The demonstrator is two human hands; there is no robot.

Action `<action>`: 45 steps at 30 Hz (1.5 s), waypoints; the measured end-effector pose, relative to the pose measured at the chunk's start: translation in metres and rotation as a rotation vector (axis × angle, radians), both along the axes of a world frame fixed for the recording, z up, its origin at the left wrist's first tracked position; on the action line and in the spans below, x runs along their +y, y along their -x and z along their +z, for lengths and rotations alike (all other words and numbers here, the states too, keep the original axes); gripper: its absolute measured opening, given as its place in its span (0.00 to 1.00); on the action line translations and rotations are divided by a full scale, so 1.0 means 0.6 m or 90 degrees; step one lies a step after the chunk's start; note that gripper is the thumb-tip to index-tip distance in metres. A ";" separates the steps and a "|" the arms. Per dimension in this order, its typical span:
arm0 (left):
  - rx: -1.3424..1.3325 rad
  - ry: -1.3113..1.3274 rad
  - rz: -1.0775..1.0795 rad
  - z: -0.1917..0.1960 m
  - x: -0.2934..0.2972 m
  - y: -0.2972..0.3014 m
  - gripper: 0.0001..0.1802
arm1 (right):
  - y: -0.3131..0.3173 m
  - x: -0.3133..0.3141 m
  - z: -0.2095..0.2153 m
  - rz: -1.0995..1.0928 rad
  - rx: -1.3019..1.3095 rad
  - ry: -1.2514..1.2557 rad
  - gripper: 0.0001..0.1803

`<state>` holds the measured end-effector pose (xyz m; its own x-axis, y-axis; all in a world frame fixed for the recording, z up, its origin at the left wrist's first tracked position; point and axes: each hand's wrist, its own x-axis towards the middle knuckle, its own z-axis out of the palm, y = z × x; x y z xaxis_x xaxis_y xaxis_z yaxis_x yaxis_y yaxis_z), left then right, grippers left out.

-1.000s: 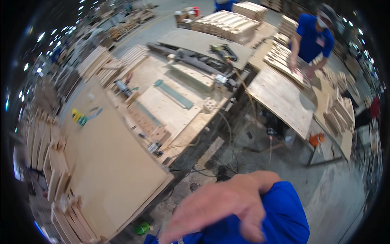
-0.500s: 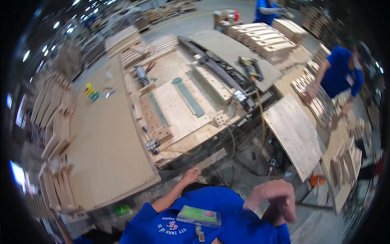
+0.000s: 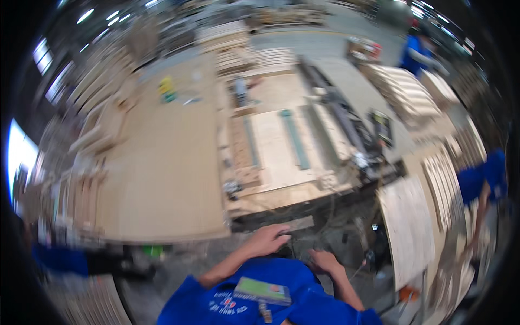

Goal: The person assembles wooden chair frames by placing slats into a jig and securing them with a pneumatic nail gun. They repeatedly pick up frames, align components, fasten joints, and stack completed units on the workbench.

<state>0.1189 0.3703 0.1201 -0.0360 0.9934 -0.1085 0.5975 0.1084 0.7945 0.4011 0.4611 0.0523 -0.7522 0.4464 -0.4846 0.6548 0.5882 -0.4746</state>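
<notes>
My left hand (image 3: 268, 240) is in front of my waist, its fingers loosely bent and apart, with nothing visible in its grasp. Just beyond its fingertips is a pale wooden strip (image 3: 301, 222); whether they touch I cannot tell. My right hand (image 3: 324, 261) is low at the right of my waist, blurred, its fingers loosely apart and nothing seen in them. Ahead of both hands is a workbench with a wooden jig (image 3: 281, 194). Two green strips, one of them a wider strip (image 3: 294, 140), lie on its pale panel.
A broad tan board (image 3: 168, 179) covers the table at left, with a yellow-green bottle (image 3: 166, 89) on it. At right are a pale panel (image 3: 407, 230), slatted wooden parts (image 3: 441, 187) and a co-worker's blue sleeve (image 3: 482, 176). A power tool (image 3: 381, 128) rests on the grey tabletop.
My view has turned, shifting the benches to the right in the picture. My right hand, raised and curled before, has come down and inward to my waist, closer to my left hand.
</notes>
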 end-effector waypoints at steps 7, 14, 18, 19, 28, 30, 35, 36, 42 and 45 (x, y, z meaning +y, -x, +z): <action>-0.162 0.047 0.163 0.087 -0.048 0.108 0.23 | 0.155 0.038 0.072 -0.073 0.173 -0.022 0.27; 0.141 -0.016 0.023 0.130 0.012 0.156 0.24 | 0.126 -0.051 0.043 -0.204 0.083 0.087 0.32; 0.167 -0.060 0.045 0.118 0.009 0.185 0.23 | 0.076 -0.113 -0.040 -0.262 -0.065 0.198 0.35; 0.179 -0.058 0.056 0.111 0.006 0.195 0.23 | 0.062 -0.124 -0.053 -0.296 -0.080 0.227 0.35; 0.341 -0.057 0.147 0.051 -0.054 0.269 0.23 | 0.045 -0.119 -0.142 -0.414 -0.096 0.221 0.33; 0.320 -0.065 0.140 0.046 -0.063 0.272 0.23 | 0.054 -0.109 -0.151 -0.452 -0.077 0.221 0.32; 0.328 -0.052 0.131 0.052 -0.086 0.259 0.22 | 0.078 -0.095 -0.164 -0.455 -0.072 0.277 0.32; 0.325 -0.046 0.139 0.057 -0.091 0.256 0.22 | 0.077 -0.096 -0.170 -0.461 -0.078 0.269 0.32; 0.286 -0.107 0.161 0.063 -0.101 0.257 0.18 | 0.060 -0.120 -0.206 -0.580 -0.048 0.264 0.29; -0.019 0.031 0.327 0.092 -0.079 0.280 0.15 | 0.044 -0.126 -0.207 -0.660 -0.058 0.258 0.29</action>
